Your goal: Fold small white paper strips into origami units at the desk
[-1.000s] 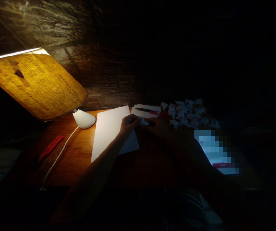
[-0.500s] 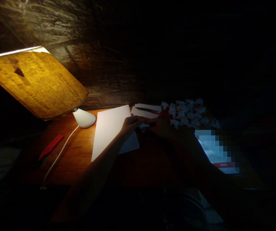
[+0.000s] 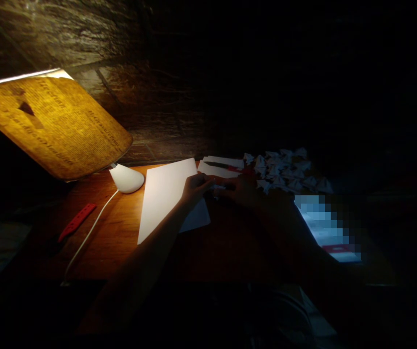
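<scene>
Both my hands meet at mid-table, fingers closed on a small folded piece of white paper [image 3: 216, 187]. My left hand [image 3: 196, 188] grips it from the left, its forearm crossing a large white sheet [image 3: 168, 189]. My right hand [image 3: 240, 190] pinches it from the right and lies in deep shadow. Most of the paper is hidden by my fingers. Several small folded white paper pieces [image 3: 276, 172] with pointed corners lie grouped to the right of my hands. Behind my fingers is a knife [image 3: 217, 166] with a dark blade and red handle, lying on more white paper [image 3: 226, 160].
A lamp with a yellow printed shade [image 3: 59, 128] and white base [image 3: 126, 179] stands at the left, its white cord [image 3: 88, 237] running to the front edge. A red power strip [image 3: 77, 222] lies beside the cord. A lit screen [image 3: 325, 232], partly pixelated, is at the right.
My fingers have shifted slightly around the small paper, and the right fingers now show lower and farther left. The other things stay where they were.
</scene>
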Tool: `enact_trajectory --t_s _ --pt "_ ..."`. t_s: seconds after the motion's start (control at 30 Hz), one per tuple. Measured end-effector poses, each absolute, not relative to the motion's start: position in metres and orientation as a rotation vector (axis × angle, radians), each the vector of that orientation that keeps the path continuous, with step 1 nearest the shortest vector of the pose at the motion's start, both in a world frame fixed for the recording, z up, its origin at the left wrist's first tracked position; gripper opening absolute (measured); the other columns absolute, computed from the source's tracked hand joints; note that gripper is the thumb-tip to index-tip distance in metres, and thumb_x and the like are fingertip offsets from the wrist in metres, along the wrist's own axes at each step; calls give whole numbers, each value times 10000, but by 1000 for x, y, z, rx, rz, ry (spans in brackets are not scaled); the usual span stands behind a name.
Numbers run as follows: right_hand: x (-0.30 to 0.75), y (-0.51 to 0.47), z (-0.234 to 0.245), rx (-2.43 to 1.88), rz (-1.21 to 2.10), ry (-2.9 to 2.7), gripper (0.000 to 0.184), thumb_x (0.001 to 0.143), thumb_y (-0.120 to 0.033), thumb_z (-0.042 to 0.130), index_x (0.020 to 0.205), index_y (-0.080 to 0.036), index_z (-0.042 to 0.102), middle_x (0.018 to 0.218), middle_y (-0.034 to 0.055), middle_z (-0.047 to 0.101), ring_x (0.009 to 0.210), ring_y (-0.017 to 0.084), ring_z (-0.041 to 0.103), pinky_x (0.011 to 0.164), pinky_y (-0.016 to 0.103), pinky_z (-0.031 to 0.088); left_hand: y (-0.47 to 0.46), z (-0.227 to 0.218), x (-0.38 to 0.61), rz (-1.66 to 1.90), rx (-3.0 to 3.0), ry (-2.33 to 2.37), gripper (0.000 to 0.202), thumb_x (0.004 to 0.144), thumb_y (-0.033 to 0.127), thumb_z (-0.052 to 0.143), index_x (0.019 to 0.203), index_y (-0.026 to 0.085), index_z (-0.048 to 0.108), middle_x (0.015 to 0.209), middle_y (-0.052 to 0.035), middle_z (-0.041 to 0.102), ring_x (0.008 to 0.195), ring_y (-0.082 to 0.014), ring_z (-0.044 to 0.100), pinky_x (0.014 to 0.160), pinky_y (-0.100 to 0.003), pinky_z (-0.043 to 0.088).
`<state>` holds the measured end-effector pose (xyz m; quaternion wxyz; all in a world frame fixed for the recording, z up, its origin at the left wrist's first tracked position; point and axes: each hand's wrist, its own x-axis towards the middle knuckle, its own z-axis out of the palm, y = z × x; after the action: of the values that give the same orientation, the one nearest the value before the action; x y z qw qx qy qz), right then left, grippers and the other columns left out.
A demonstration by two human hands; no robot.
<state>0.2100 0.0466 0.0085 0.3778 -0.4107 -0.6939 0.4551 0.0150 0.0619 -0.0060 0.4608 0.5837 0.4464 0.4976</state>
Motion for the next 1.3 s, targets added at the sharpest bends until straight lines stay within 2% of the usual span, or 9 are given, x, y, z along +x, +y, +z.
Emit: enact_trajectory --t_s 0.1,0.2,0.4,0.6,0.9,1.13,1.3 --pt "210 48 7 -1061 1173 -1775 347 783 -526 811 817 -180 797 734 33 737 635 162 587 584 283 411 63 -8 15 1212 1439 1101 548 676 652 901 643 167 649 557 16 594 502 -101 512 485 -227 387" --pt "210 49 5 -1086 1141 -1768 299 734 -470 837 766 -180 772 706 22 716 626 159 570 587 286 406 64 -9 15 1217 1463 1101 547 668 652 908 643 161 670 569 2 622 518 -107 534 499 -230 397" --pt "209 51 0 -1098 1150 -1735 223 731 -401 789 742 -185 734 724 18 715 642 161 567 597 286 408 63 -7 15 1201 1495 1001 465 692 580 925 716 160 726 658 -16 689 612 -128 598 582 -248 461" --pt "206 50 -2 -1129 1022 -1761 198 737 -345 748 651 -201 642 633 -5 630 622 152 519 587 280 366 65 -5 8 1123 1467 961 438 592 463 988 810 151 773 758 -22 734 716 -153 680 692 -267 530" --pt "207 47 1 -1084 981 -1827 123 741 -290 764 704 -203 686 651 -15 660 607 141 516 601 274 376 65 1 7 1067 1467 980 440 580 503 989 755 164 770 713 -26 737 667 -151 677 654 -271 549" --pt "210 48 4 -1091 1056 -1855 115 746 -241 819 687 -195 732 697 0 719 657 159 605 642 282 417 66 0 2 1036 1499 1024 350 611 423 974 707 160 765 696 -41 738 657 -161 679 642 -275 536" --pt "212 48 7 -1139 1040 -1893 71 748 -237 857 775 -190 811 725 20 761 659 174 633 629 288 427 64 4 1 1043 1506 1019 290 625 364 960 725 161 780 729 -51 764 685 -176 700 665 -288 556"
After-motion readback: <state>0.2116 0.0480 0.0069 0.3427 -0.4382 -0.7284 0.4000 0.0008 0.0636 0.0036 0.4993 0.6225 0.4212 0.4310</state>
